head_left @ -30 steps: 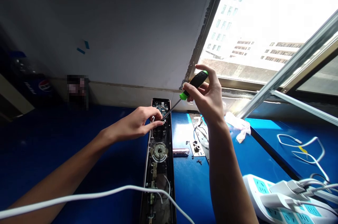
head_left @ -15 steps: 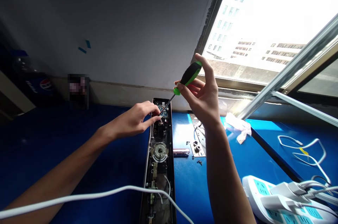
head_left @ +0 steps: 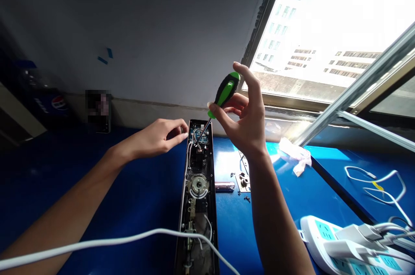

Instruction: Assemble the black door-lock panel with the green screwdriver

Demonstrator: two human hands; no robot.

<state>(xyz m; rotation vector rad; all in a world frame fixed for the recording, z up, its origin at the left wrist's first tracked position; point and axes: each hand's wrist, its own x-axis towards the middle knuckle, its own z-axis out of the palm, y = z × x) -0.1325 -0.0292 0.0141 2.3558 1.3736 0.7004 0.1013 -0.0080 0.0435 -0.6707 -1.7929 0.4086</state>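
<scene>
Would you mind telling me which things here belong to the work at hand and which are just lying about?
Likely in use: right hand, green-handled screwdriver, left hand, open door lock panel, loose screws, metal plate.
Lying about: power strip, white cable, crumpled tissue.

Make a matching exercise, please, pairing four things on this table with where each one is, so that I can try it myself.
Things:
1. Screwdriver
2. Left hand
3. Power strip
4. Tissue

Places:
A. Bottom right corner, with plugs in it
B. Beside the top of the opened lock, holding nothing
C. In the right hand, its tip in the lock
D. Crumpled on the blue table, below the window

Pairs: 1-C, 2-B, 3-A, 4-D
</scene>
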